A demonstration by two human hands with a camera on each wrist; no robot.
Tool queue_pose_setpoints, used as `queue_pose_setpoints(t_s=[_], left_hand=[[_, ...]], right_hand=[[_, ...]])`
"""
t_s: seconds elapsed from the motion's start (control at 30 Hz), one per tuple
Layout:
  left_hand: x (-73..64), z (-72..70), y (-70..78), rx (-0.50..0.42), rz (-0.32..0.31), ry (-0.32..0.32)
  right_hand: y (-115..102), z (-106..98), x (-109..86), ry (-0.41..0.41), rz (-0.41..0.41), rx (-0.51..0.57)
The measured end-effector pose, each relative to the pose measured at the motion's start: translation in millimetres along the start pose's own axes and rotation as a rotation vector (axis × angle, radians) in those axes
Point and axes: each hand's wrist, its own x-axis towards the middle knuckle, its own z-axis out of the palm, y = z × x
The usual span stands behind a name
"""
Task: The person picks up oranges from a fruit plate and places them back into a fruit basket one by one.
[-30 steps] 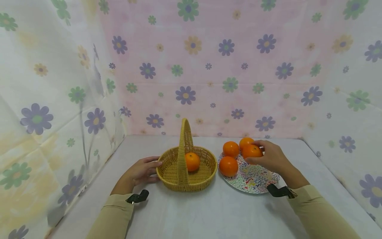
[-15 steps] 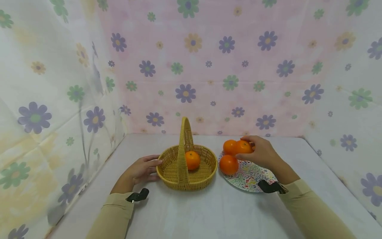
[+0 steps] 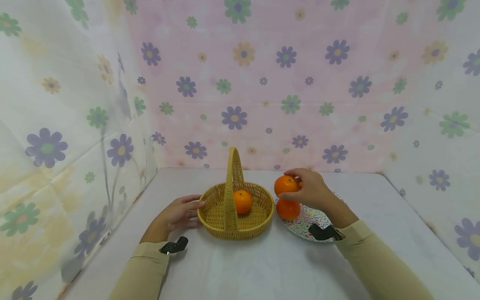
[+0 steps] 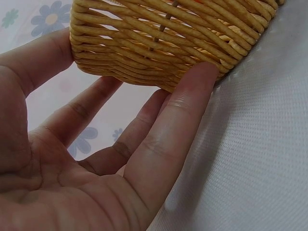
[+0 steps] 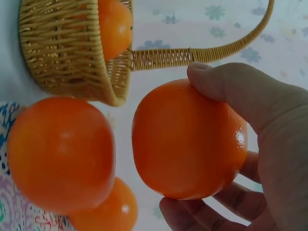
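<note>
My right hand [image 3: 309,187] holds an orange [image 3: 286,186] between thumb and fingers, up over the left part of a speckled plate [image 3: 313,220]. Below it on the plate sits another orange [image 3: 288,209]; in the right wrist view a further orange [image 5: 108,211] shows partly behind that one. A yellow wicker basket [image 3: 210,227] with a tall handle stands left of the plate, with one orange [image 3: 243,202] in it. At its left side is my left hand [image 3: 183,213]. In the left wrist view, its extended fingers [image 4: 163,139] touch the woven wall [image 4: 144,45].
A white cloth [image 3: 240,271] covers the table. Flower-printed curtains [image 3: 262,96] enclose the back and both sides. The basket handle [image 3: 231,166] arches high over the basket's middle. Black camera mounts [image 3: 174,246] sit on both wrists.
My right hand has carried the held orange leftward across the plate, toward the basket, and now covers the oranges at the back. My left hand and the basket have stayed in place.
</note>
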Motion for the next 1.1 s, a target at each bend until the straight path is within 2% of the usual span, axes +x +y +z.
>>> queue_pose_setpoints(t_s=[0.67, 1.1], left_hand=[[-2.1, 0.7, 0.6, 0.004, -0.001, 0.023], [-3.2, 0.7, 1.4, 0.006, 0.006, 0.012]], right_hand=[[-29, 30, 17.0, -0.082, -0.045, -0.028], [-41, 46, 24.0, -0.126, -0.056, -0.074]])
